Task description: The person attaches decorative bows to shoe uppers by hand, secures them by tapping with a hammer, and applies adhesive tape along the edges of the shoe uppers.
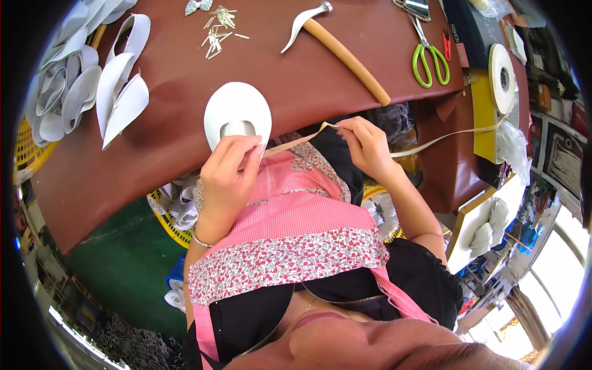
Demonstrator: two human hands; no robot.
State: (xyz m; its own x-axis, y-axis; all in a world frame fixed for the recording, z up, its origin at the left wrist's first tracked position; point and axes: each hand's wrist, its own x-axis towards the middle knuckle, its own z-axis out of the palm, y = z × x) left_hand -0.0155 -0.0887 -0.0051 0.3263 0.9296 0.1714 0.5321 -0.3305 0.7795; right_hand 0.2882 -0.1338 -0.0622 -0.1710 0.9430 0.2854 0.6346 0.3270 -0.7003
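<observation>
My left hand [231,169] pinches the near end of a white shoe upper [237,102], its rounded toe pointing away over the table's front edge. A greyish inside shows through its opening. From the pinched edge a thin pale tape [290,145] runs rightward to my right hand [367,145]. Thumb and fingers of my right hand are closed on the tape, with a short yellowish fold of it beside the fingertips. Beyond this hand the tape continues to a white tape roll [501,69] at the right.
On the brown table [166,117] lie a wooden-handled hammer [345,55], green-handled scissors [430,61], small metallic strips [219,34] and a bow ornament [198,6]. More white uppers [68,92] pile up at the left. A yellow basket [169,222] stands below the table edge.
</observation>
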